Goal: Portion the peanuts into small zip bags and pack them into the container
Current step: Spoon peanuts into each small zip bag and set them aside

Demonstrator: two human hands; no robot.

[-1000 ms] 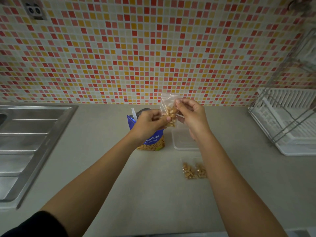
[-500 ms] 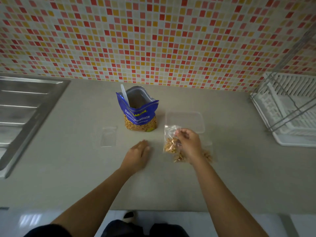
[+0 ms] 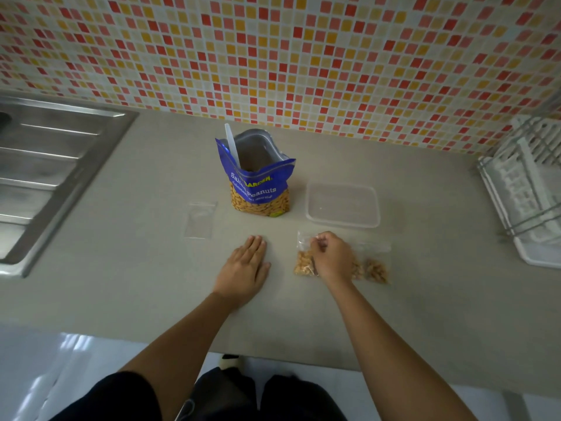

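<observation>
Head view: the fingertips (image 3: 318,242) of the right hand (image 3: 332,258) are curled down onto the clear upper strip of a filled zip bag (image 3: 303,265). The thumb is hidden, so this reads as a pinch at the zip end rather than a flat press. The bag lies on the counter (image 3: 136,284) with its long axis running 12 to 6 o'clock, zip end far and peanuts bunched at the near end, showing on the hand's 9 o'clock side. From these fingers the clear container (image 3: 343,205) sits at 12 to 1 o'clock, near the bag but apart from it, with nothing in it that I can make out. The right hand is much the nearer to it. The left hand (image 3: 246,268) lies palm-down at 9 o'clock of the right, fingers straight and together, holding nothing. I judge the coming move to be a short lift straight ahead, clearing the container's near wall. More filled bags (image 3: 376,270) lie at the right hand's 3 o'clock, partly hidden beneath it. Further out, at 11 o'clock, the blue peanut pouch (image 3: 258,180) stands upright and open with a white spoon (image 3: 232,147) in it. An empty zip bag (image 3: 200,220) lies flat just to the pouch's 9 o'clock side. A steel sink (image 3: 60,165) is far off at 9 o'clock and a dish rack (image 3: 528,189) at 3 o'clock.
</observation>
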